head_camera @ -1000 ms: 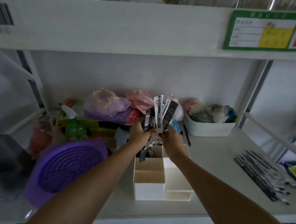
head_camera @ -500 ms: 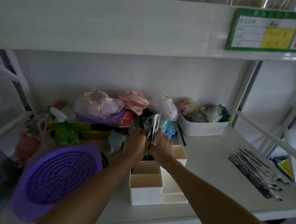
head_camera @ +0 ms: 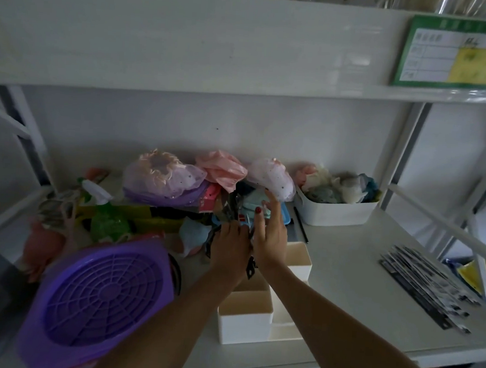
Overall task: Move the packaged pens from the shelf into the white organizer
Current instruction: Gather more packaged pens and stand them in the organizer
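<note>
Purple basket (head_camera: 101, 294) lies at 8 o'clock. My left hand (head_camera: 231, 247) is curled closed on a bundle of packaged pens (head_camera: 228, 211) over the back of the white organizer (head_camera: 245, 320) at centre; my right hand (head_camera: 270, 236), just beside it, is open, fingers extended, holding nothing. More pens (head_camera: 426, 283) lie loose on the shelf (head_camera: 344, 275) at 3 o'clock.

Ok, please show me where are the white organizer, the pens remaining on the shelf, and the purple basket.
white organizer (head_camera: 244, 324): head view, front wall.
remaining packaged pens (head_camera: 425, 284): head view, middle of the pile.
purple basket (head_camera: 102, 297): head view, ribbed bottom.
</note>
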